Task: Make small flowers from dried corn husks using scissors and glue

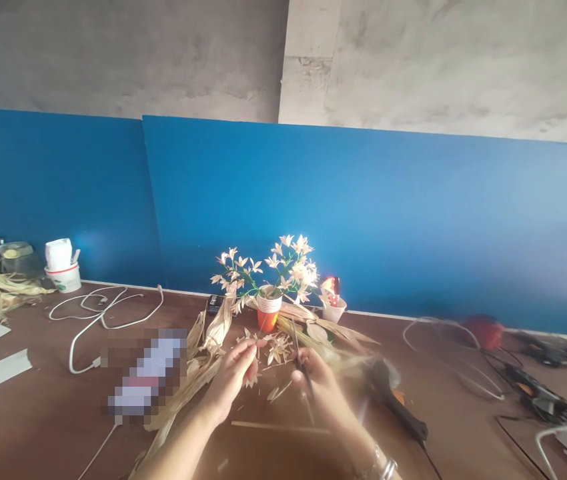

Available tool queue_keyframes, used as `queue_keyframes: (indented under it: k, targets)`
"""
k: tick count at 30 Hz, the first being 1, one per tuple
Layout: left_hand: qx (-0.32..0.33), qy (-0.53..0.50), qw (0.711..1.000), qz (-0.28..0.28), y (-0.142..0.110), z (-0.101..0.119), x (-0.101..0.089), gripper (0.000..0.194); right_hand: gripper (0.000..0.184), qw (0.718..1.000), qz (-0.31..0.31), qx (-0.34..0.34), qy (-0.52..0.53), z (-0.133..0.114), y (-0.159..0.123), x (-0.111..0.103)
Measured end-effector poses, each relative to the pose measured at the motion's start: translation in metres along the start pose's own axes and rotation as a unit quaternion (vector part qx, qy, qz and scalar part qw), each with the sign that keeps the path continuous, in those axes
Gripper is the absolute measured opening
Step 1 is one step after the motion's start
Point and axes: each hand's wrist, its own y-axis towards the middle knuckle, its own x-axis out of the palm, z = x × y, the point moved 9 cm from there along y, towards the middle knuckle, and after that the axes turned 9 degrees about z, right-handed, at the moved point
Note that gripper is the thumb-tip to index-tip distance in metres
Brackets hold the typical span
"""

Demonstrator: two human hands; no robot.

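My left hand (236, 375) is closed in a pinch in front of the orange and white cup stack (268, 311); whatever lies between its fingertips is too small to make out. To its right, my right hand (319, 381) grips a slim dark tool (297, 341) that points up and away; its exact kind is unclear. Between the hands lie pale corn-husk petals (279, 348) in a loose pile. Green-stemmed husk flowers (297, 268) stand in the cup stack. Dried corn husks (218, 327) lie beside and behind my left hand.
A black glue gun (396, 403) lies right of my right hand, its cord trailing forward. A thin strip (281, 427) lies near me. Further out are a white cable (108, 308), a pixelated device (148, 373), a white cup (333, 311) and a blue partition (363, 213).
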Motion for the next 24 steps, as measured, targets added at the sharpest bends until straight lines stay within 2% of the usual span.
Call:
queue_keyframes:
  k: [4, 7, 11, 15, 17, 21, 24]
  targets:
    - [-0.097, -0.016, 0.989, -0.111, -0.011, -0.011, 0.018, 0.045, 0.053, 0.990, 0.069, 0.053, 0.108, -0.003, 0.002, -0.010]
    - [-0.190, -0.018, 0.959, -0.210, -0.029, -0.025, 0.033, 0.037, 0.058, 0.977, 0.114, 0.066, 0.170, -0.005, 0.004, -0.019]
    - [-0.254, 0.000, 0.933, -0.256, -0.042, -0.039, 0.040, 0.034, 0.052, 0.972, 0.142, 0.065, 0.173, -0.003, 0.005, -0.027]
    - [-0.276, 0.001, 0.927, -0.254, -0.047, -0.043, 0.044, 0.028, 0.049, 0.975, 0.142, 0.072, 0.155, 0.002, 0.004, -0.025]
    - [-0.267, -0.007, 0.937, -0.224, -0.045, -0.041, 0.044, 0.029, 0.049, 0.976, 0.131, 0.083, 0.153, 0.005, 0.004, -0.021]
    - [-0.205, 0.056, 0.966, -0.145, -0.035, -0.033, 0.038, 0.032, 0.047, 0.977, 0.104, 0.103, 0.156, 0.006, 0.002, -0.012]
    - [-0.136, 0.092, 0.982, -0.096, -0.022, -0.022, 0.028, 0.030, 0.043, 0.982, 0.104, 0.093, 0.125, 0.003, 0.002, -0.014]
